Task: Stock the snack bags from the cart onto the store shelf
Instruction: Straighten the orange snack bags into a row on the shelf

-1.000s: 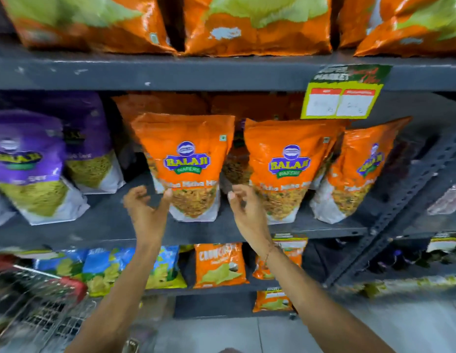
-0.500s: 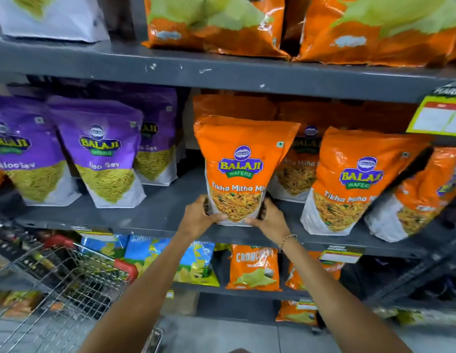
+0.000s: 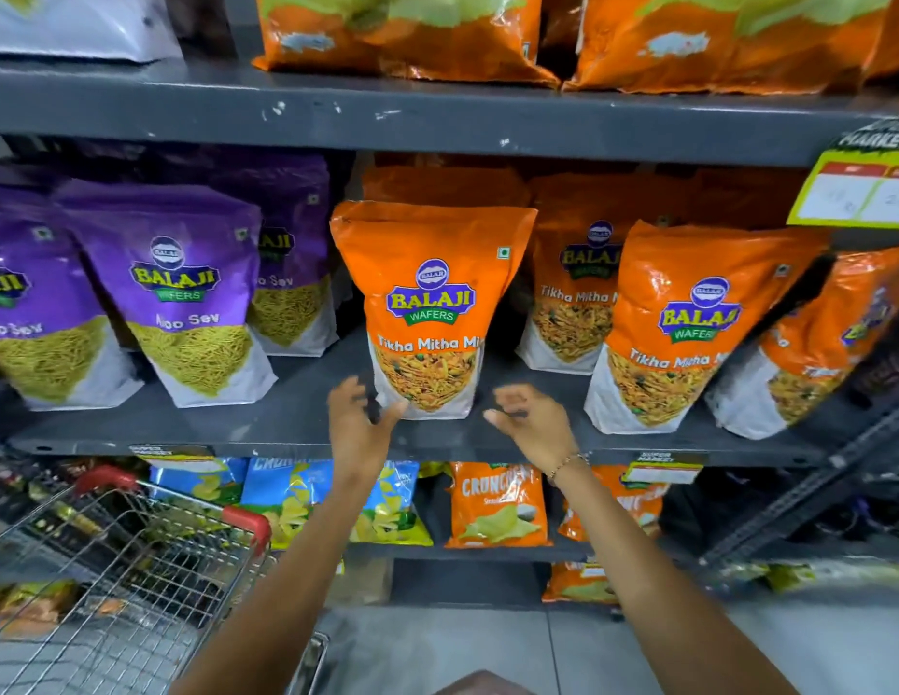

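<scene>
An orange Balaji Tikha Mitha Mix bag point(image 3: 430, 303) stands upright near the front of the grey middle shelf point(image 3: 287, 423). My left hand point(image 3: 359, 426) hovers just left of the bag's base, fingers spread, with the thumb close to the bag's lower corner. To the right of the base and slightly below it is my right hand point(image 3: 530, 426), fingers loosely curled, holding nothing. More orange bags point(image 3: 688, 323) stand to the right and behind. The wire cart point(image 3: 136, 559) with red corners sits at lower left.
Purple Aloo Sev bags point(image 3: 186, 293) fill the shelf's left part. Large orange bags point(image 3: 412, 37) sit on the shelf above. Blue and orange chip bags point(image 3: 497, 504) line the lower shelf. A yellow price tag point(image 3: 854, 193) hangs at upper right. Grey floor lies below.
Both hands held the orange bag's base half a second ago; now they have let go and drawn back a little. The bag stays standing on the shelf.
</scene>
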